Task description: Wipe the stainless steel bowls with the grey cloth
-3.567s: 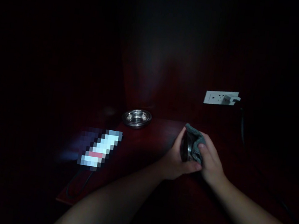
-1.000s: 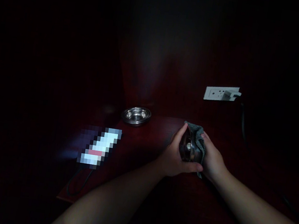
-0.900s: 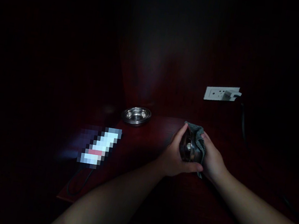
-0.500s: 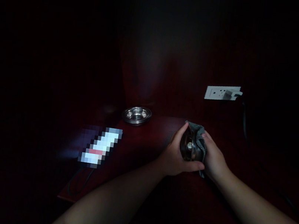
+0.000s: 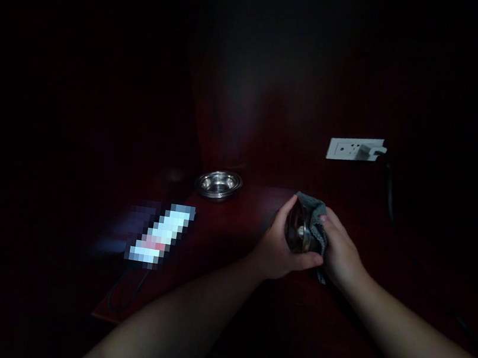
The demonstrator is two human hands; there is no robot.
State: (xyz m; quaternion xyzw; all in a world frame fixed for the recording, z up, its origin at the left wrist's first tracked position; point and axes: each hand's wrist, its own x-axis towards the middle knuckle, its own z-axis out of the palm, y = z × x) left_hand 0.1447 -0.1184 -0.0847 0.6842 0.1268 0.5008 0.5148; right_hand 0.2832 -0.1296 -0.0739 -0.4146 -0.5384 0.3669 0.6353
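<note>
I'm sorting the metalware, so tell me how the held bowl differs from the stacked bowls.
The held bowl is tipped sideways; the stacked bowls sit upright on the table. The held bowl is in the left hand, partly covered by a cloth; the stacked bowls are uncovered and untouched. Both are shiny metal.

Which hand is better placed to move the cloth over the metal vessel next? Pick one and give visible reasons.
Probably the right hand: it holds the grey cloth against the metal vessel. The left hand grips the vessel from the other side, so it seems better suited to steadying it.
</note>
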